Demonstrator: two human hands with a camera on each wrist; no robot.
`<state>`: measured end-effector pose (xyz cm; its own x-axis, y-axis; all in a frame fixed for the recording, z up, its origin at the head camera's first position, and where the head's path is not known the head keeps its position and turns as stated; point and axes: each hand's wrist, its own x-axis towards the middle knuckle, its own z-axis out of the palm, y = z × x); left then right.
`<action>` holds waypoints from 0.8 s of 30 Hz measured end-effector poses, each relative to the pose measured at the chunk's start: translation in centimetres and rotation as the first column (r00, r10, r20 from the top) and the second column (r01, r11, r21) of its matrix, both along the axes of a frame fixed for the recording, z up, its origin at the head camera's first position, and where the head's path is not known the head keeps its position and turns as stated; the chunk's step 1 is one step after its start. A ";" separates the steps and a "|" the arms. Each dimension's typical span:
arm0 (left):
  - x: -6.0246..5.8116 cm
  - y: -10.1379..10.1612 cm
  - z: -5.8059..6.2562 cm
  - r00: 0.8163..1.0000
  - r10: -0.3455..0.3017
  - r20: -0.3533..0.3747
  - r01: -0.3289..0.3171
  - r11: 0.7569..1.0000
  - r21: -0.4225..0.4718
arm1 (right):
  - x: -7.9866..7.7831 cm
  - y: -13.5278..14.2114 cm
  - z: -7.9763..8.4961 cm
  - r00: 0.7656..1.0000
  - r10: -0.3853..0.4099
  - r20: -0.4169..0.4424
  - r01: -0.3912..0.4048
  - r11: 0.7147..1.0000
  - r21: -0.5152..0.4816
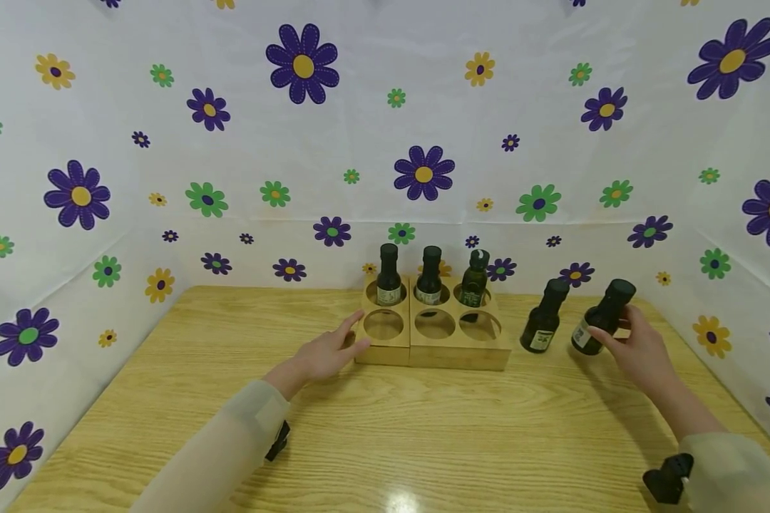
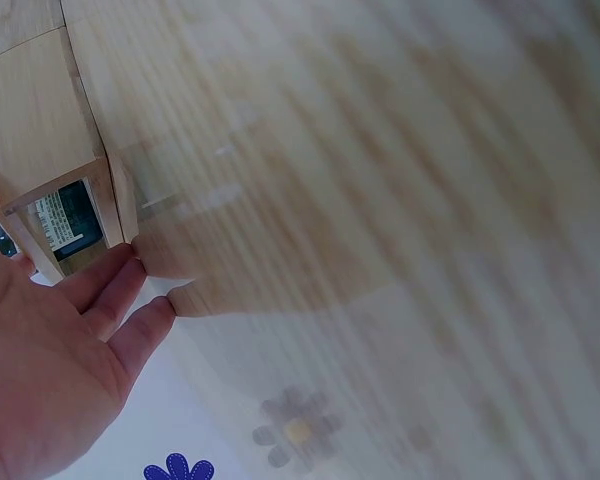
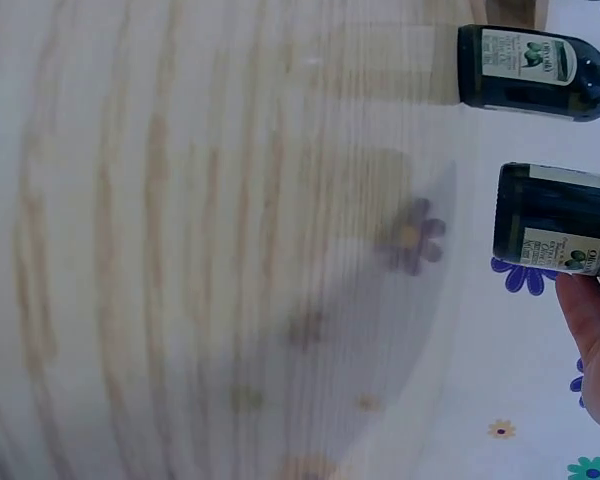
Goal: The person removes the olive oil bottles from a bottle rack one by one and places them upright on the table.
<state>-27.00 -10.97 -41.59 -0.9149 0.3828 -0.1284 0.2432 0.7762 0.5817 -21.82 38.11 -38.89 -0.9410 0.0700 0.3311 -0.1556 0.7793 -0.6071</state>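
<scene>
My right hand (image 1: 643, 350) grips a dark glass bottle (image 1: 606, 313) with a pale label, tilted a little, at the table's right side. In the right wrist view the base of this held bottle (image 3: 552, 215) looks raised off the table. Just left of it stands another dark bottle (image 1: 544, 318). My left hand (image 1: 324, 354) touches the left end of a wooden bottle rack (image 1: 457, 358), its fingers fairly straight. Three dark bottles, left (image 1: 388, 276), middle (image 1: 430, 278) and right (image 1: 473, 281), sit in the rack's back holes. The front holes hold nothing.
The wooden table (image 1: 372, 434) reaches back to a white cloth (image 1: 372, 43) printed with flowers, which also hangs at both sides. A seam between two blocks runs through the rack. Black wrist devices show at the left sleeve (image 1: 212, 445) and right sleeve (image 1: 738, 467).
</scene>
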 end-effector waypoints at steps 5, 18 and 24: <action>-0.1 0.0 0.0 1.000 -0.006 -0.008 0.006 1.000 0.004 | -0.5 0.1 -0.5 1.000 0.004 0.015 -0.003 1.000 -0.010; -0.2 0.0 0.0 1.000 -0.010 -0.009 0.010 1.000 0.013 | -1.3 -0.8 -1.0 1.000 0.016 0.018 -0.016 1.000 0.016; 0.0 0.0 0.0 1.000 -0.010 -0.003 0.010 1.000 0.021 | -1.2 -1.0 -1.3 0.999 0.024 0.027 -0.025 1.000 0.009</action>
<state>-27.03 -10.96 -41.55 -0.9115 0.3943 -0.1172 0.2526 0.7614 0.5970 -23.05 37.09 -40.17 -0.9511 0.0440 0.3058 -0.1582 0.7808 -0.6044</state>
